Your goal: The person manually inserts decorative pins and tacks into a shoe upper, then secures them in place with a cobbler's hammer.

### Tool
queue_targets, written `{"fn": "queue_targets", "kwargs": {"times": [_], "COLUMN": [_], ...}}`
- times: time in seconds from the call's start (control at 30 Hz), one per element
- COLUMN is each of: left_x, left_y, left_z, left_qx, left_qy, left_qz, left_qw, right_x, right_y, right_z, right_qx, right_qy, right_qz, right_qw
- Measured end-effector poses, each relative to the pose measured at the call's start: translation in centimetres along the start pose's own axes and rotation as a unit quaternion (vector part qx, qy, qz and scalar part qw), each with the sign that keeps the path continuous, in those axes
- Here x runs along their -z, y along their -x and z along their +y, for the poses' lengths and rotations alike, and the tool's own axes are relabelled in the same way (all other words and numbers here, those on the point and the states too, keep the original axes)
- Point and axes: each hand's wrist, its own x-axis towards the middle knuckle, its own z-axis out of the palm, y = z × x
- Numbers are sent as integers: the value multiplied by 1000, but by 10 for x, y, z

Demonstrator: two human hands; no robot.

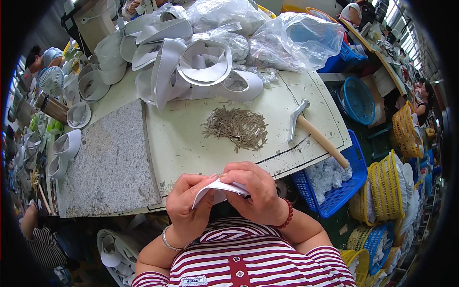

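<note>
Close in front of my chest, at the table's near edge, a white curved piece [220,185] of stiff sheet is bent between my two hands. My left hand [185,203] pinches its left side, thumb on top. The fingers of my right hand [256,193] are closed on its right side, and both thumbs meet near the upper edge. Beyond my hands lies a pile of small grey-brown strips [236,128]. To its right a hammer [318,136] with a wooden handle rests, its handle reaching past the table edge. The underside of the held piece is hidden.
A grey stone slab [107,162] covers the table's left part. Stacked white curved pieces [165,67] and clear plastic bags [296,40] fill the back. At the right stand a blue basket [330,198] with white scraps and yellow baskets [385,191]. Other people sit farther off.
</note>
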Motion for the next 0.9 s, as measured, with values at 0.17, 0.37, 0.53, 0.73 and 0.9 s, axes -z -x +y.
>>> {"fn": "queue_targets", "kwargs": {"times": [0.17, 0.37, 0.53, 0.73, 0.9], "left_x": [-2, -4, 3, 7, 9], "left_y": [-2, -8, -3, -2, 3], "left_z": [2, 6, -3, 2, 1], "left_qx": [20, 10, 62, 93, 90], "left_qy": [23, 20, 146, 173, 128], "left_qz": [3, 24, -10, -6, 8], "left_qw": [1000, 999, 987, 980, 988], "right_x": [-8, -7, -2, -6, -13], "right_y": [6, 4, 0, 0, -3], "right_z": [1, 2, 0, -2, -3], "right_qx": [10, -5, -13, 0, -11], "right_qy": [19, -41, -41, -27, -40], "right_qz": [24, 27, -2, -4, -5], "right_qw": [999, 999, 999, 1000, 999]}}
